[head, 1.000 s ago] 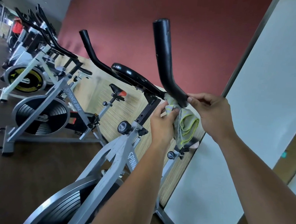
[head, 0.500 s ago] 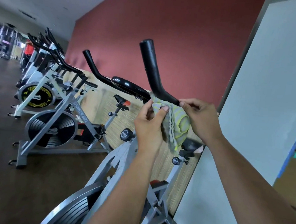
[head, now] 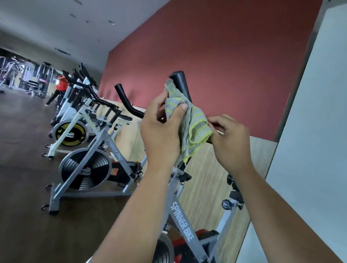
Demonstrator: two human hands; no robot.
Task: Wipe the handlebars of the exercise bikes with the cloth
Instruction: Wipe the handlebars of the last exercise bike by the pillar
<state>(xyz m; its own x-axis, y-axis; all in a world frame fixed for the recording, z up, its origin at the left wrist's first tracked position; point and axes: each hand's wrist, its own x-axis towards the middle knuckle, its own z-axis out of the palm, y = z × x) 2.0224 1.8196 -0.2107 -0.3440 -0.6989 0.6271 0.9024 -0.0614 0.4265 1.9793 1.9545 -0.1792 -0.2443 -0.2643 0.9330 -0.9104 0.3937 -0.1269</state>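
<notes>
The grey cloth with yellow stripes (head: 191,130) is draped over the black handlebar (head: 180,84) of the nearest exercise bike (head: 181,219), covering the bend below the upright horn. The left hand (head: 162,130) grips the cloth, its thumb pressing the fabric against the bar and its fingers curled behind. The right hand (head: 229,138) is just beside the cloth's yellow hem, its fingers curled round the dark bar where it emerges from under the fabric. The horn's tip stands bare above the cloth.

A row of other bikes (head: 89,167) runs off to the left over a dark wooden floor (head: 13,172). Behind them stand a red wall (head: 214,52) and a low wood-grain panel (head: 206,184), with a white panel (head: 320,140) at the right. Far down the room is a blurred person in a red top (head: 61,84).
</notes>
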